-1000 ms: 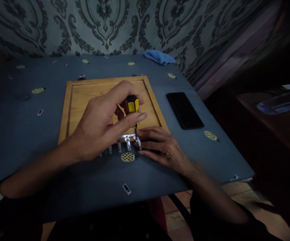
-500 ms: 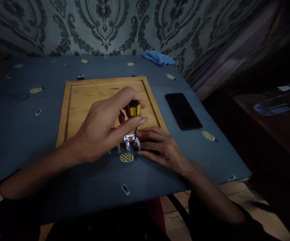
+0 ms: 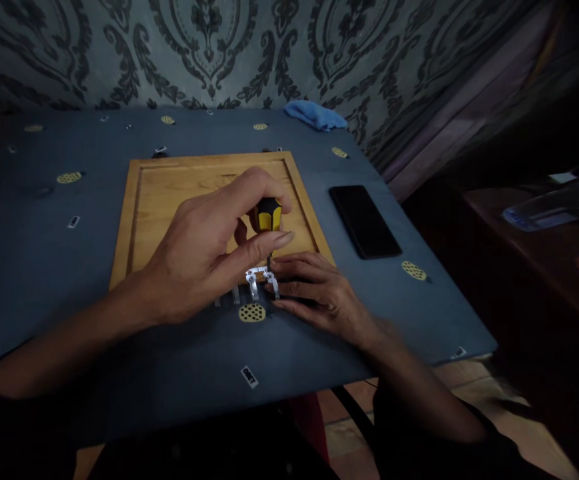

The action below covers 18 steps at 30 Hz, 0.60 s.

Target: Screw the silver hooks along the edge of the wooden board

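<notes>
My left hand [image 3: 194, 250] is closed round the yellow and black handle of a screwdriver [image 3: 269, 217], held upright above the near edge of a framed wooden board [image 3: 184, 183]. Its shaft points down onto a shiny metal hook rail [image 3: 255, 275] along that edge. Several hooks of the rail stick out toward me, some partly hidden under my left hand. From the right, my right hand [image 3: 322, 293] grips the rightmost hook, its fingertips against the metal and the board's edge. The screwdriver's tip and any screw under it are too small to make out.
A black phone [image 3: 364, 221] lies right of the board on the blue patterned tablecloth [image 3: 384, 307]. A blue cloth [image 3: 316, 115] rests at the table's back edge, by the patterned curtain [image 3: 209, 53]. Farther right, a clear plastic item [image 3: 544, 212] lies on a dark surface.
The view has shifted very slightly. Both hands, the screwdriver and the hook rail keep nearly the same positions against the board.
</notes>
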Each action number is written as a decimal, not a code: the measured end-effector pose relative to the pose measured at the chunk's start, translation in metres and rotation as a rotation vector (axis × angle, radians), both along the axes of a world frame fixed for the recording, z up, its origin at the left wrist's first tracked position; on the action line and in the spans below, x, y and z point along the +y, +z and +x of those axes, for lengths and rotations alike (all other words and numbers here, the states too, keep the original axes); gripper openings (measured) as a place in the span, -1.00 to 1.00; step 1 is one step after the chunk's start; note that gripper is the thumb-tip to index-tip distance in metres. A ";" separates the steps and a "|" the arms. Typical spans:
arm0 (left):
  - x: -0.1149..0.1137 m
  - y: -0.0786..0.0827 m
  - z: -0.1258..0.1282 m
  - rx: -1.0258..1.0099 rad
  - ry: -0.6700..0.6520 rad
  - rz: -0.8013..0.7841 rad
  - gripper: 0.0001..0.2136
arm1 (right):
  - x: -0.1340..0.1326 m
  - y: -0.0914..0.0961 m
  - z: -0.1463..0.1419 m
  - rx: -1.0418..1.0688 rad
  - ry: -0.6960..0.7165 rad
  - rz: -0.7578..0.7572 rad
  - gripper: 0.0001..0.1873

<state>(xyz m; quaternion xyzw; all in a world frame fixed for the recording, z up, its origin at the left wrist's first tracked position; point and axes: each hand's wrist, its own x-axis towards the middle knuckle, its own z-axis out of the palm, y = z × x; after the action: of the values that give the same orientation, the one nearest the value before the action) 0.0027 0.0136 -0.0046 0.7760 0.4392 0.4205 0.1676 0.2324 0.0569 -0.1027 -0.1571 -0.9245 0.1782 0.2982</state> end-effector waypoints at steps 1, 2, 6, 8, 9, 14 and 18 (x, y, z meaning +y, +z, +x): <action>0.000 0.000 0.000 0.000 0.003 0.013 -0.94 | 0.000 0.000 0.000 0.000 0.003 -0.002 -0.83; 0.000 0.000 -0.001 0.000 0.005 0.027 -0.94 | 0.000 0.000 0.000 -0.002 0.005 -0.007 -0.83; 0.000 0.000 -0.001 0.009 0.010 0.048 -0.93 | 0.000 0.000 0.001 0.002 0.004 -0.032 -0.82; -0.001 0.000 0.000 0.009 0.014 0.025 -0.92 | 0.000 0.000 0.000 0.015 0.007 -0.033 -0.82; -0.001 0.000 0.000 0.007 0.016 0.012 -0.92 | 0.000 0.000 0.000 0.019 0.007 -0.031 -0.82; -0.001 0.001 0.001 0.003 -0.014 -0.009 -0.94 | 0.000 0.001 -0.001 0.007 0.000 -0.016 -0.83; 0.001 0.000 0.002 -0.012 -0.041 -0.011 -0.94 | 0.000 0.001 -0.001 0.006 0.000 -0.008 -0.82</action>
<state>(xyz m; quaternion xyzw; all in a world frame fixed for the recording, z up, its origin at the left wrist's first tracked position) 0.0045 0.0142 -0.0047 0.7814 0.4246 0.4191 0.1832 0.2318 0.0568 -0.1018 -0.1578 -0.9228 0.1826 0.3005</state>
